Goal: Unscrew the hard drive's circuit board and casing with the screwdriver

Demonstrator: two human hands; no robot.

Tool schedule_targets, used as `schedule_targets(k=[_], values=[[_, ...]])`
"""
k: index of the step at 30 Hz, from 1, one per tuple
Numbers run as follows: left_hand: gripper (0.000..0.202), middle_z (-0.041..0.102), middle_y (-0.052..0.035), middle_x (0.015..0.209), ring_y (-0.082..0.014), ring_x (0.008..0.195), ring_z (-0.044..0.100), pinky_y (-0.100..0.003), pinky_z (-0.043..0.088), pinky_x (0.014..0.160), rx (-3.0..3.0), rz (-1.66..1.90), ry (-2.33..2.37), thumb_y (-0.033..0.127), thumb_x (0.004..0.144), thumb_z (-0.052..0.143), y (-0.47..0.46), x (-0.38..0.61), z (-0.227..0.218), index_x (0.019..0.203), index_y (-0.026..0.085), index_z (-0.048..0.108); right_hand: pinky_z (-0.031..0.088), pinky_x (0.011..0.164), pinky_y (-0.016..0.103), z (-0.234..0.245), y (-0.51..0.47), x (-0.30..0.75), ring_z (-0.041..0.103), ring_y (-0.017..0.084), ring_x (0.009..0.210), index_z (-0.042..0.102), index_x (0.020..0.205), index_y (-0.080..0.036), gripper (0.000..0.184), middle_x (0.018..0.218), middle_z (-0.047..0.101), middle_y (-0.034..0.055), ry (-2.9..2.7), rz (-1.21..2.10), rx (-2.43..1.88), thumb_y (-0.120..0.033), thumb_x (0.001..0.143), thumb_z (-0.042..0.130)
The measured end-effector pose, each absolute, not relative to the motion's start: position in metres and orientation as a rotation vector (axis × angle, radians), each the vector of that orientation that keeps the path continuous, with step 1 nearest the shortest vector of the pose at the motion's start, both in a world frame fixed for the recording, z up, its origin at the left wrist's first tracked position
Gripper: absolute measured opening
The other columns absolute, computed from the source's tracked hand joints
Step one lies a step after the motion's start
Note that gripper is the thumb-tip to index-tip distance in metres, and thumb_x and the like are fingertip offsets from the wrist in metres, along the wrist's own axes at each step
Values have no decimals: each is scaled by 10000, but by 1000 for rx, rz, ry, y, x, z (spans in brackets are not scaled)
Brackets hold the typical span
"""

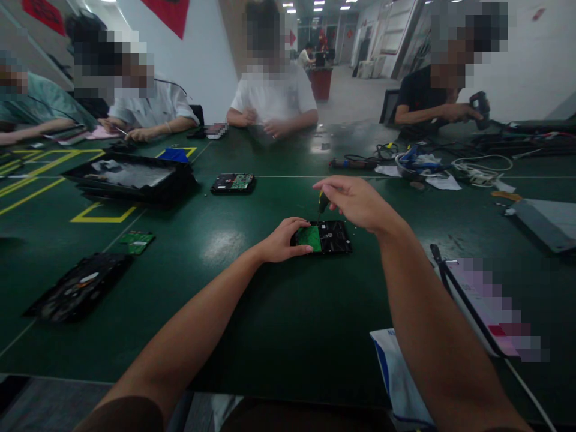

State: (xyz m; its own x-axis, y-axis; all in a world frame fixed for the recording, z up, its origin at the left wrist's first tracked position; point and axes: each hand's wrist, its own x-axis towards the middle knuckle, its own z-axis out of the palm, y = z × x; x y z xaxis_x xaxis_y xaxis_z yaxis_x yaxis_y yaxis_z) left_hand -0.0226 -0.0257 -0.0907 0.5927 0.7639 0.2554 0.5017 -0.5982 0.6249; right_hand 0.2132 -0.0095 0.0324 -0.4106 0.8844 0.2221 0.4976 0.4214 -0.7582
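A black hard drive (332, 237) with a green circuit board (310, 237) on top lies on the dark green table (279, 312) in front of me. My left hand (284, 239) grips the drive's left edge, fingers curled over the board. My right hand (355, 201) hovers above the drive, fingers pinched round the handle of a small screwdriver (323, 203) that points down at the drive's top edge.
Another drive (233, 183) lies farther back, a loose green board (135, 240) and a black opened unit (74, 288) to the left, stacked black trays (128, 177) behind. Papers (486, 306) and a plastic bag (396, 372) lie at right. Several people sit across the table; cables and tools (418, 165) are at far right.
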Motion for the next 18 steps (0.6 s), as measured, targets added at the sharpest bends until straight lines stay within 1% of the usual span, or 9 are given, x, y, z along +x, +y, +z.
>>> schedule_targets(k=[3,5,8,12,14,18], values=[[725,515,-150,1460,-329,1396,452,-551,383,1178,2319,683,1033,597,843,711,-26,-23,-91,1438,242,495,488,598,315,32,-11,212,618,152,646,681,1202,-246,313,956,718,56,-1991,861,-1206,-428,970,575],[726,512,-151,1463,-333,1395,453,-558,387,1173,2317,686,1039,603,843,708,-26,-22,-92,1436,243,496,498,585,311,33,-12,211,630,154,659,679,1165,-233,295,987,724,69,-1964,904,-1190,-425,955,605],[722,513,-151,1464,-328,1395,455,-543,390,1175,2315,698,1031,597,847,708,-26,-22,-93,1437,236,500,516,633,315,35,-13,211,650,170,723,715,1077,-222,255,966,734,69,-1995,910,-1147,-417,950,611],[714,520,-141,1460,-324,1399,456,-531,383,1186,2308,718,1035,588,826,737,-26,-21,-93,1408,234,522,518,711,331,37,-12,213,656,189,804,753,1055,-235,235,1000,749,57,-2030,866,-1125,-383,928,623],[706,520,-142,1460,-324,1402,454,-536,385,1184,2298,710,1054,595,812,749,-27,-21,-92,1378,233,535,518,744,341,35,-11,213,657,200,842,759,1043,-241,232,1009,751,55,-2032,843,-1117,-391,909,644],[719,522,-159,1457,-334,1379,478,-547,412,1153,2279,671,1097,607,779,776,-28,-22,-87,1338,219,543,507,729,343,33,-10,214,650,201,832,753,979,-234,230,958,746,60,-2029,817,-1148,-425,898,652]])
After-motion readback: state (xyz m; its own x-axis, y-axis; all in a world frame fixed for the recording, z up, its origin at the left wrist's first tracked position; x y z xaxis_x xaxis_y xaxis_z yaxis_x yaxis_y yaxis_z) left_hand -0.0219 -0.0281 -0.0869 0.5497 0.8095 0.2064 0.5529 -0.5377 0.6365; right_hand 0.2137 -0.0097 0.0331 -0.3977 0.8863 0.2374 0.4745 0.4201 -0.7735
